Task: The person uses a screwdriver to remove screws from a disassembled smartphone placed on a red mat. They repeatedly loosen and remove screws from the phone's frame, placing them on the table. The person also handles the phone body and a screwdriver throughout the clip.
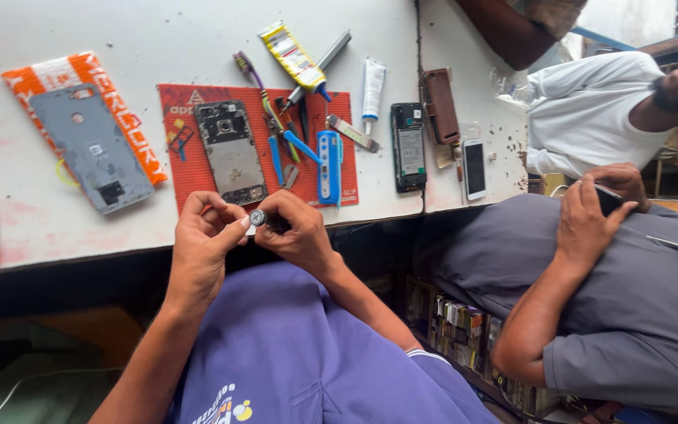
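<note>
Metal caught the light on the small round silver-rimmed part (257, 217), dark at its centre. It sat between my hands, pinched by my left hand (202, 245) and my right hand (298, 232), fingertips closed around it.

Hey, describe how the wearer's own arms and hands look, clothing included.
Both hands, left hand and right hand, are bare: no gloves, rings or watch visible. The forearms are uncovered. The person wears a purple short-sleeved shirt with a small printed emblem low on the front.
</note>
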